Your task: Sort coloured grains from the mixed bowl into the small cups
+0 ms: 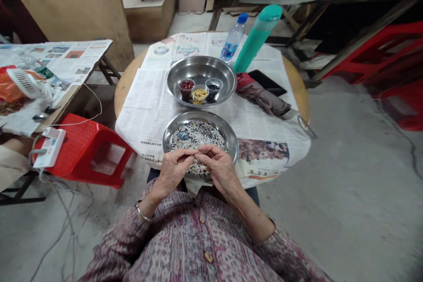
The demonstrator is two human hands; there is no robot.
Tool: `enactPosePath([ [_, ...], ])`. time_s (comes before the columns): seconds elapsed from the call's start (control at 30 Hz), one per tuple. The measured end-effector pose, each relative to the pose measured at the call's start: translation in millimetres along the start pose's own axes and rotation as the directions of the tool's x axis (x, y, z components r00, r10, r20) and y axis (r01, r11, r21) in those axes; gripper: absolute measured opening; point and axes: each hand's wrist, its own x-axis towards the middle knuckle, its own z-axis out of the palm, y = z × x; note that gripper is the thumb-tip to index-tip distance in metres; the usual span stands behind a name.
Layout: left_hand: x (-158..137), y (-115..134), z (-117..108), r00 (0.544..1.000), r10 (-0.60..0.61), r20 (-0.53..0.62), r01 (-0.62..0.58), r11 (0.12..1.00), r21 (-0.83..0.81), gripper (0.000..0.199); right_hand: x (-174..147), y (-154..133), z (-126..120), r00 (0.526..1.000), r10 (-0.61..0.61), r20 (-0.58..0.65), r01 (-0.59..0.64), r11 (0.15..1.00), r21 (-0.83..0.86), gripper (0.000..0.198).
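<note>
Mixed small pieces (201, 134) lie in a steel basin (232, 140), hands (220, 167) pinched together above its near edge.

Lower basin (234, 143) partly hidden behind left hand (173, 171), right hand (220, 169); pinched item (if any) indistinct.

OK, headcount: two steel basins, one near (234, 144) and one far (202, 67). The far one has three clear plastic cups: one of red beans (187, 90), one of yellow grains (200, 95), one of black beans (213, 90). Loose grains (211, 134) in the near basin? Way too many and tiny to count, lol. Two hands, left (175, 169) and right (220, 168), plus one bracelet (142, 213). Two water bottles: one on the far right (233, 39), one off left (42, 70). One fan (28, 83), one power strip (52, 147).
</note>
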Motion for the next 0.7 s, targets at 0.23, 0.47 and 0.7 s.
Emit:
enactPosePath([
  [0.23,3.7,2.5,0.4,0.999,-0.034,-0.013,0.033,0.997,-0.072,0.013,-2.2,-6.7,2.9,0.997,-0.075,0.014,0.076,0.995,-0.058,0.025],
  [0.47,3.3,3.0,-0.4,0.999,-0.047,-0.017,0.044,0.992,-0.116,0.014,-1.0,-7.2,2.7,0.995,-0.095,0.021,0.097,0.991,-0.095,0.02],
  [0.7,3.2,-1.4,-2.0,0.999,-0.04,0.0,0.04,0.99,-0.134,0.015,-1.7,-5.0,4.3,0.996,-0.094,0.01,0.094,0.992,-0.086,0.02],
])
